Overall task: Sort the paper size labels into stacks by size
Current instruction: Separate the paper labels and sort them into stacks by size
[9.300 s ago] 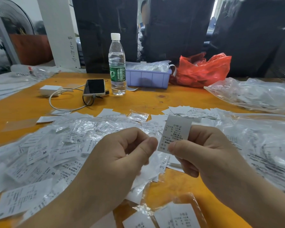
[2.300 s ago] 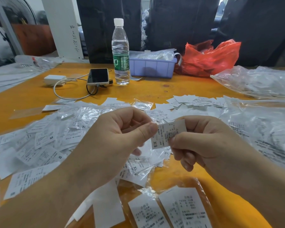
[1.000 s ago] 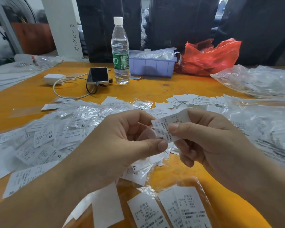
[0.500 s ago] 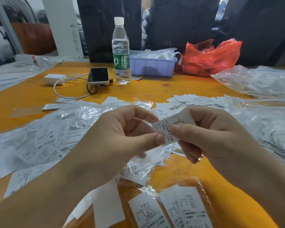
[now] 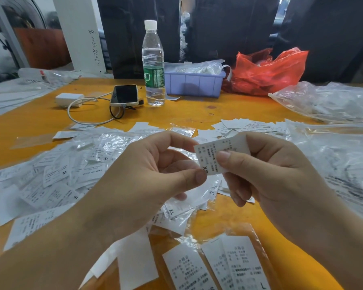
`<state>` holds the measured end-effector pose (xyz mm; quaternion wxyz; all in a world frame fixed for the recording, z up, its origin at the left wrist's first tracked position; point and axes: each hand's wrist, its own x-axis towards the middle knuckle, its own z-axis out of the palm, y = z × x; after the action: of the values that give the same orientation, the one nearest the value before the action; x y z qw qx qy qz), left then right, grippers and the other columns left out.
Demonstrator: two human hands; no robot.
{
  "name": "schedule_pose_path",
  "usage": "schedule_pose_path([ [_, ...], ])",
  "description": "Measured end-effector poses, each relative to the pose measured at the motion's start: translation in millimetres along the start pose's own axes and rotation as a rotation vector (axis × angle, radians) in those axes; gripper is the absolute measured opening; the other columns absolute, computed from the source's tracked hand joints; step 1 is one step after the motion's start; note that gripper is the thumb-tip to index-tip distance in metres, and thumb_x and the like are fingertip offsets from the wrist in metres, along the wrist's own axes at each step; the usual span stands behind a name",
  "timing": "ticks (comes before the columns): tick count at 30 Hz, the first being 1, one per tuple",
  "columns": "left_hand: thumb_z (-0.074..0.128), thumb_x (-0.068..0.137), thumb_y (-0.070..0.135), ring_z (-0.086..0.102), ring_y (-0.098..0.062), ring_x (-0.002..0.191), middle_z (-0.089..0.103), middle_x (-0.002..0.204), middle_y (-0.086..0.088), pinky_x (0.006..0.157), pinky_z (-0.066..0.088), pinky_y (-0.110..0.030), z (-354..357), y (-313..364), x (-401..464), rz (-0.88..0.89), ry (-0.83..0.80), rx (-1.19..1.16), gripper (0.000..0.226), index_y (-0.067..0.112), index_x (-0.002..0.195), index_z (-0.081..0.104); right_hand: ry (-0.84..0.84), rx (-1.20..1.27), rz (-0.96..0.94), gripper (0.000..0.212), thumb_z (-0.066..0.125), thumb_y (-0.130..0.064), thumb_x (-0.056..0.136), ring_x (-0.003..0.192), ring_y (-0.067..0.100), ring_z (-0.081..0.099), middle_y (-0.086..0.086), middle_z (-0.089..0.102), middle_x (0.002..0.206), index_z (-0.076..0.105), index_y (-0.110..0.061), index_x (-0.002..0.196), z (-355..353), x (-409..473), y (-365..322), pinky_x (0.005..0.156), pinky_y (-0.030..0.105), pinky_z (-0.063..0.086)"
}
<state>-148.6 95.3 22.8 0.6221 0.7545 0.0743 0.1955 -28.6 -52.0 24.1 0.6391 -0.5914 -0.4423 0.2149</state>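
Now, from the head view: small white printed paper label marked XS (image 5: 215,156) pinched by right hand (image 5: 266,172), thumb on top, tilted flatter than half a second ago. Left hand (image 5: 147,176) curled, thumb tip touching the label's near corner (size mark now readable). Ready for an XS stack, probably; loose heap of sleeved white labels (image 5: 57,176) left on orange table (image 5: 197,114) unsorted.

Your right hand (image 5: 266,174) covers the upper right part of the XS label (image 5: 213,158), and its small print is too fine to read. Your left hand (image 5: 147,181) hides the labels beneath it. The near bagged labels (image 5: 235,266) run off the bottom edge. The clear bags (image 5: 333,101) at right are cut by the frame; their contents blur.
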Motion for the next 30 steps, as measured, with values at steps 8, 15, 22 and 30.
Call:
schedule_pose_path([
  [8,0.083,0.061,0.028,0.070,-0.011,0.069,0.077,0.083,0.001,0.057,0.055,-0.020,-0.4,-1.8,1.0,0.010,0.003,-0.003,0.031,0.034,0.089,0.071,0.051,-0.055,-0.057,0.017,0.061,-0.020,0.081,0.044,0.013,0.045,-0.001,0.053,0.050,0.066,-0.005,0.075,-0.1,-1.7,-1.6,0.045,0.028,0.041],
  [15,0.077,0.064,0.027,0.069,-0.013,0.068,0.077,0.082,-0.001,0.059,0.054,-0.020,-0.3,-2.4,-0.2,0.029,-0.004,-0.014,0.026,0.036,0.087,0.072,0.161,-0.350,-0.204,0.015,0.060,-0.025,0.085,0.046,0.016,0.048,0.007,0.057,0.058,0.063,-0.014,0.074,3.0,-3.8,-2.0,0.045,0.045,0.042],
  [22,0.081,0.052,0.040,0.071,-0.029,0.075,0.076,0.084,-0.009,0.060,0.056,-0.026,1.6,-1.7,-0.7,-0.004,-0.029,-0.050,0.036,0.035,0.086,0.071,0.167,-0.379,-0.251,0.008,0.064,-0.024,0.084,0.049,0.017,0.056,0.002,0.063,0.063,0.066,-0.018,0.079,2.7,-3.9,0.4,0.048,0.039,0.048],
  [30,0.087,0.054,0.034,0.067,-0.016,0.062,0.075,0.082,-0.012,0.057,0.056,-0.024,1.4,1.4,0.1,-0.026,-0.040,-0.078,0.038,0.030,0.089,0.073,0.149,-0.361,-0.227,0.006,0.064,-0.024,0.082,0.047,0.015,0.056,0.000,0.065,0.062,0.067,-0.019,0.079,2.0,-2.5,0.4,0.046,0.034,0.049],
])
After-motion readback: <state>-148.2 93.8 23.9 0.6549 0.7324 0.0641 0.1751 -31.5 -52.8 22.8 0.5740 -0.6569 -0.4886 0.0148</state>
